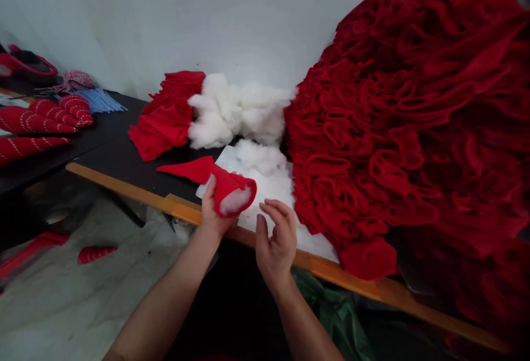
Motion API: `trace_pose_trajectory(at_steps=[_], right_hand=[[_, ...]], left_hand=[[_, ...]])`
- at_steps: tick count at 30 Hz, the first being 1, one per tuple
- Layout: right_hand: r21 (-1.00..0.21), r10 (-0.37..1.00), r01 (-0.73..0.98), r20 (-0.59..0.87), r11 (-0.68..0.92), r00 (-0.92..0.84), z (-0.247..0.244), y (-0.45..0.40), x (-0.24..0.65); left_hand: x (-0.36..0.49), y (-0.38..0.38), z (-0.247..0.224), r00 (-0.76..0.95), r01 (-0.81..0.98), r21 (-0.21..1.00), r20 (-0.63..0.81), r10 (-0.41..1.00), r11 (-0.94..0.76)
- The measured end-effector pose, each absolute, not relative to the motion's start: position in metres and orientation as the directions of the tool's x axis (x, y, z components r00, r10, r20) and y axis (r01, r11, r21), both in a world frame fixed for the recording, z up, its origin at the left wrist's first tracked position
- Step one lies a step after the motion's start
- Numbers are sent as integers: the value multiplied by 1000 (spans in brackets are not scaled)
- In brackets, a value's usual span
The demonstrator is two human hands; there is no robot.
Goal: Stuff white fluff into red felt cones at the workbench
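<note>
My left hand [215,206] is wrapped around a red felt cone [221,181], holding it over the front edge of the table. The cone's wide mouth faces me, and white stuffing [236,201] shows inside it; its pointed tip lies off to the left. Just right of that mouth, my right hand [276,234] is apart from the cone, with fingers loosely curved, thumb spread and nothing in them. Beyond the hands, a small tuft of white fiberfill [260,157] rests on a white sheet [277,190], with a larger heap of fiberfill [240,107] behind it.
A tall pile of red felt pieces [393,129] fills the right side. Left of the fiberfill sits a smaller red felt stack [169,112]. Striped red cones [53,115] and blue strands [99,100] lie at far left. One striped cone [96,254] is on the floor.
</note>
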State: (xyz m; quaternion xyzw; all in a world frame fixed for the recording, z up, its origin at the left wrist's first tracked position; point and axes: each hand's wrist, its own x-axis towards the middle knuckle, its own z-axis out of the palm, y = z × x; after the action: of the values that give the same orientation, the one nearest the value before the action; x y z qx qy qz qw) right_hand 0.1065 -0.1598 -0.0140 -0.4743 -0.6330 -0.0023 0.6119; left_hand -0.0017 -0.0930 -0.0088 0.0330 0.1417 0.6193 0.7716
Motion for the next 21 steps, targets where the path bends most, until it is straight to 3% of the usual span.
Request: trace_pose_trajectory(at_steps=[3,7,9,12,17,21], right_hand=[[-545,564,686,792,481,234,-10,-153,106],[-277,519,818,854,504,-30,-16,-142,90],[-249,553,833,829,494,-80,-20,-140,81],[-276,608,829,789,486,-94,-21,-144,77],[-374,580,711,812,596,-60,-5,-142,119],[-533,754,752,653,387,75,2,-90,159]], left_hand=[[1,-94,-4,214,-943,213,-202,956,256],[9,-100,-5,337,-895,249,-168,926,370],[13,-101,-6,360,-884,260,-152,921,389],[15,-100,-8,347,-885,279,-138,928,372],[0,-85,-7,232,-907,323,-150,961,269],[-19,-70,-3,148,-924,342,-93,985,171]])
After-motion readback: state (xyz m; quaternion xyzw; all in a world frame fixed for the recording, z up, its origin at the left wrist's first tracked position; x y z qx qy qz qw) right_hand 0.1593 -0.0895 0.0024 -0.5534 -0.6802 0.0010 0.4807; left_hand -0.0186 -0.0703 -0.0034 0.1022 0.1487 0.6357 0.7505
